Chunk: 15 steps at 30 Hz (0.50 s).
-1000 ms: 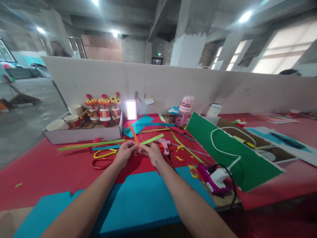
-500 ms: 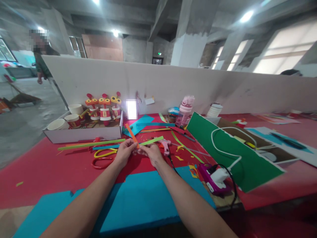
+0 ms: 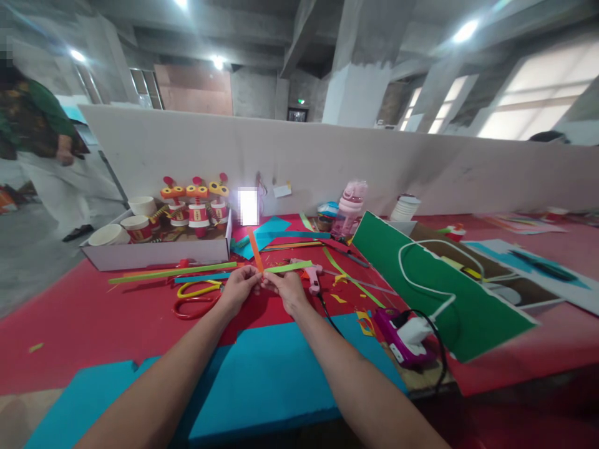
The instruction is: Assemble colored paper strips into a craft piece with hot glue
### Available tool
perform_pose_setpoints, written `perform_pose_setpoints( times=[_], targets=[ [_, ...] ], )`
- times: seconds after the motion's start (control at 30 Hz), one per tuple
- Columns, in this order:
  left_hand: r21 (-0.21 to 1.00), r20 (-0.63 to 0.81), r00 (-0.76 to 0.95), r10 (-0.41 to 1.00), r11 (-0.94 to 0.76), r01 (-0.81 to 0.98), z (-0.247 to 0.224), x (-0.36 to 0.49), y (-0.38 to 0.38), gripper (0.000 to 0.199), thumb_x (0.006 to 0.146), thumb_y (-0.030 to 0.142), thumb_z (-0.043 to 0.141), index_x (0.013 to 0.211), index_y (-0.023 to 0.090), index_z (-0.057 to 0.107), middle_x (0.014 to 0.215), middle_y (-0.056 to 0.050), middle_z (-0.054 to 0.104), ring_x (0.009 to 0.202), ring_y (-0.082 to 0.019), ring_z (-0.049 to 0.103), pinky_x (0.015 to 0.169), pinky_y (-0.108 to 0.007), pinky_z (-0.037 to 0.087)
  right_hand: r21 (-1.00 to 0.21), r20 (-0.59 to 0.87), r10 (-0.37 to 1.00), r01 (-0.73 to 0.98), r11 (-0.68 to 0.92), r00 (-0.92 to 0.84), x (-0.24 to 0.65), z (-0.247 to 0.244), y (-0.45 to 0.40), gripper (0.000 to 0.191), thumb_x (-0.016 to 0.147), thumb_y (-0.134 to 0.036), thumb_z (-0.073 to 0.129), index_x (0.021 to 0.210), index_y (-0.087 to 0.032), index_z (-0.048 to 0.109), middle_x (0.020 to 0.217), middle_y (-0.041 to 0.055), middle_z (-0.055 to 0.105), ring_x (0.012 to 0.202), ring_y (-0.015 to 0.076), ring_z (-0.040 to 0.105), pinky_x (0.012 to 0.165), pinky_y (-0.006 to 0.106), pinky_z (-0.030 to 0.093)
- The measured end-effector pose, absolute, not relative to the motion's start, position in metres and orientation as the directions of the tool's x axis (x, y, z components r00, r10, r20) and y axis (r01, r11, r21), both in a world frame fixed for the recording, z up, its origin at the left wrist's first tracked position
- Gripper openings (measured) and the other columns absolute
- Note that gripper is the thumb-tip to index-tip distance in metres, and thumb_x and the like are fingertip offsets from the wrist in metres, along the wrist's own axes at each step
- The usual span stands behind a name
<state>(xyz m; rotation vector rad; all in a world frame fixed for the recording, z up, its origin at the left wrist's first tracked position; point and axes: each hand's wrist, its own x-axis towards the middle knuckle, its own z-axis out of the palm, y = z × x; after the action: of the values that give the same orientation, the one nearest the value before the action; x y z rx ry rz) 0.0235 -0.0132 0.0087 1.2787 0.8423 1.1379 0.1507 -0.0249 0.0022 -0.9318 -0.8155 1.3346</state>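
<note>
Above the red table, my left hand (image 3: 241,288) pinches the lower end of an orange paper strip (image 3: 255,251), which points up and away. Close beside it, my right hand (image 3: 285,288) pinches a light green paper strip (image 3: 291,267) that stretches to the right. The two strips meet at my fingertips; how they join is too small to tell. A pink glue gun (image 3: 314,278) lies just right of my right hand. Scissors with a yellow handle (image 3: 199,288) and a red handle (image 3: 191,307) lie left of my left hand.
A white box (image 3: 159,254) with paper cups and several cup figures stands at the back left. A pink bottle (image 3: 349,209), a green board (image 3: 435,287) and a purple power socket (image 3: 405,340) are on the right. Blue sheets (image 3: 281,374) lie in front. A person (image 3: 42,137) is at far left.
The orange strip has turned more upright, and the green strip has shifted slightly right and lies flatter. The person at far left has come closer.
</note>
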Motion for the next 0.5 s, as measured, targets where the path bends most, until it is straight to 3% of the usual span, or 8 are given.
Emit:
perform_pose_setpoints(
  times=[0.2, 0.37, 0.5],
  targets=[
    [0.976, 0.137, 0.249, 0.959, -0.088, -0.201, 0.0087, 0.0247, -0.0144, 0.025, 0.069, 0.035, 0.068, 0.071, 0.013, 0.056, 0.059, -0.001, 0.059, 0.049, -0.009, 0.050, 0.047, -0.020, 0.040, -0.910, 0.006, 0.991, -0.411, 0.061, 0.132, 0.1498, 0.0033, -0.0250, 0.019, 0.054, -0.026, 0.075, 0.065, -0.014, 0.066, 0.058, -0.0006, 0.063, 0.053, 0.0101, 0.058, 0.061, 0.026, 0.052],
    [0.971, 0.138, 0.202, 0.970, -0.092, -0.222, 0.0105, 0.0212, -0.0125, 0.023, 0.067, 0.033, 0.070, 0.067, 0.013, 0.057, 0.054, 0.000, 0.058, 0.046, -0.008, 0.047, 0.045, -0.020, 0.038, -0.899, 0.041, 0.997, -0.438, 0.010, -0.062, 0.1539, 0.0011, -0.0233, 0.025, 0.054, -0.029, 0.077, 0.072, -0.014, 0.066, 0.067, 0.0018, 0.066, 0.059, 0.0124, 0.061, 0.071, 0.031, 0.053],
    [0.973, 0.136, 0.216, 0.967, -0.089, -0.214, 0.0092, 0.0186, -0.0100, 0.022, 0.067, 0.032, 0.070, 0.069, 0.014, 0.058, 0.053, 0.001, 0.057, 0.045, -0.008, 0.047, 0.044, -0.020, 0.038, -0.868, 0.013, 0.999, -0.497, -0.010, -0.043, 0.1570, 0.0002, -0.0222, 0.025, 0.053, -0.028, 0.078, 0.069, -0.015, 0.065, 0.064, 0.0006, 0.065, 0.059, 0.0114, 0.060, 0.074, 0.033, 0.052]
  ],
)
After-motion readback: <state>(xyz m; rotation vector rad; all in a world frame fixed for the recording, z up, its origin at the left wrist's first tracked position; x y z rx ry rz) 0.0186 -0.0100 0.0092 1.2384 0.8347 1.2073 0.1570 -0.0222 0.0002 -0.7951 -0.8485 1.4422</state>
